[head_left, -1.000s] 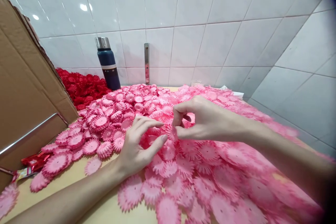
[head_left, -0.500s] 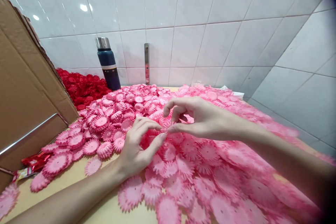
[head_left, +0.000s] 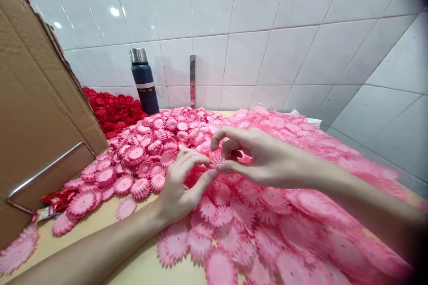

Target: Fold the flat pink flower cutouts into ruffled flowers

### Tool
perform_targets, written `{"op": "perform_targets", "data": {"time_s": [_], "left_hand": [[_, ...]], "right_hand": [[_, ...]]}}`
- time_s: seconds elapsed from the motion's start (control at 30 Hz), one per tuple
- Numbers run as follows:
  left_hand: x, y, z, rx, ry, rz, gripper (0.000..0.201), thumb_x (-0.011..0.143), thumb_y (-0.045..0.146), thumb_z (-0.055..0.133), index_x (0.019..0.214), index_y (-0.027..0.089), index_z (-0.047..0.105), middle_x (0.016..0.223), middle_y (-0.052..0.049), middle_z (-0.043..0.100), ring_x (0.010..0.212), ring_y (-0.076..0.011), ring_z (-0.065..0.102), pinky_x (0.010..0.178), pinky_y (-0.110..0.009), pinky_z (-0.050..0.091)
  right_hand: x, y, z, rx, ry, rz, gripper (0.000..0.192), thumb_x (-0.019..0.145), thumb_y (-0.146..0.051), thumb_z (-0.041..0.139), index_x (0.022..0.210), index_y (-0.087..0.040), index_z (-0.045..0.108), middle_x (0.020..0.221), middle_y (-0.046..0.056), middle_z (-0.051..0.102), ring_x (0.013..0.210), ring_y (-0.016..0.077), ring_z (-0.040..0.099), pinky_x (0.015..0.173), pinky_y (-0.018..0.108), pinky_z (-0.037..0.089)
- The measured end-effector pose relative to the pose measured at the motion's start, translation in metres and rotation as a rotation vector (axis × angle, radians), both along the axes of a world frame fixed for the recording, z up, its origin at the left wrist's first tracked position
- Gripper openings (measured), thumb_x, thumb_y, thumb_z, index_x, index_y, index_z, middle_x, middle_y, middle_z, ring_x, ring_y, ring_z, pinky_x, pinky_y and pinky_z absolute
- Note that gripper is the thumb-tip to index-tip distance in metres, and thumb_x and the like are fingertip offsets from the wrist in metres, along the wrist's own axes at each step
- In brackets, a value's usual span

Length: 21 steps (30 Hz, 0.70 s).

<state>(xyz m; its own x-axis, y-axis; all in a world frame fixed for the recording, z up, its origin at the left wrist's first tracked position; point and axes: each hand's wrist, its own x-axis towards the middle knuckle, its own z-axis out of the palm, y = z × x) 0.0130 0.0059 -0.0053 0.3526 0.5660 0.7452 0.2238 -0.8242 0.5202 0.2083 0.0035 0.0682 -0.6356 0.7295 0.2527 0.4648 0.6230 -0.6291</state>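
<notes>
A wide heap of pink fabric flower petals covers the wooden table. My left hand rests on the heap, its thumb and fingers curled around a darker pink flower stack partly hidden beneath them. My right hand hovers just above and right of it, pinching a small pink petal piece between thumb and forefinger. The fingertips of both hands nearly meet at that piece.
A cardboard box with a metal bar stands at the left. Red flower petals are piled behind it, beside a dark blue flask against the white tiled wall. A red wrapper lies near the box.
My right hand has shifted left and lowered its pinched petal toward my left hand's fingertips. The view has shifted slightly, so everything sits a little further right.
</notes>
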Motion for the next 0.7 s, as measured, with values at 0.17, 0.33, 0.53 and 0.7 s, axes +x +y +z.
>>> {"op": "perform_targets", "data": {"time_s": [0.17,0.33,0.53,0.7], "left_hand": [[-0.0024,0.0005,-0.0019,0.131,-0.086,0.044,0.019,0.081,0.006,0.065,0.093,0.019,0.064,0.086,-0.004,0.066,0.085,-0.0182,0.058,0.076,-0.035,0.048],[-0.0036,0.0008,-0.0017,0.202,-0.049,0.111,0.020,0.079,0.008,0.068,0.092,0.024,0.068,0.085,-0.002,0.064,0.084,-0.0185,0.056,0.075,-0.036,0.048],[-0.0012,-0.0028,-0.0004,0.098,-0.083,0.159,0.020,0.080,0.010,0.065,0.096,0.021,0.061,0.090,-0.005,0.063,0.086,-0.0204,0.058,0.080,-0.039,0.048],[-0.0014,-0.0046,0.0000,0.027,-0.070,0.099,0.015,0.083,0.012,0.061,0.095,0.020,0.059,0.087,-0.005,0.061,0.084,-0.0193,0.057,0.079,-0.037,0.047]], "right_hand": [[-0.0009,0.0007,0.0049,0.009,0.070,-0.101,0.022,0.087,-0.039,0.059,0.095,-0.019,0.064,0.083,0.002,0.066,0.074,0.0148,0.060,0.063,0.028,0.043],[-0.0037,0.0015,0.0034,-0.240,0.027,-0.127,0.025,0.085,-0.041,0.061,0.097,-0.018,0.063,0.065,-0.002,0.061,0.057,0.0119,0.054,0.048,0.024,0.036],[0.0009,0.0054,-0.0004,-0.230,0.142,-0.151,0.032,0.079,-0.036,0.069,0.104,-0.017,0.059,0.070,0.002,0.067,0.058,0.0125,0.056,0.050,0.025,0.039],[0.0013,0.0028,-0.0002,-0.151,0.010,-0.092,0.022,0.085,-0.028,0.061,0.104,-0.021,0.052,0.065,-0.004,0.059,0.055,0.0106,0.046,0.052,0.025,0.037]]}}
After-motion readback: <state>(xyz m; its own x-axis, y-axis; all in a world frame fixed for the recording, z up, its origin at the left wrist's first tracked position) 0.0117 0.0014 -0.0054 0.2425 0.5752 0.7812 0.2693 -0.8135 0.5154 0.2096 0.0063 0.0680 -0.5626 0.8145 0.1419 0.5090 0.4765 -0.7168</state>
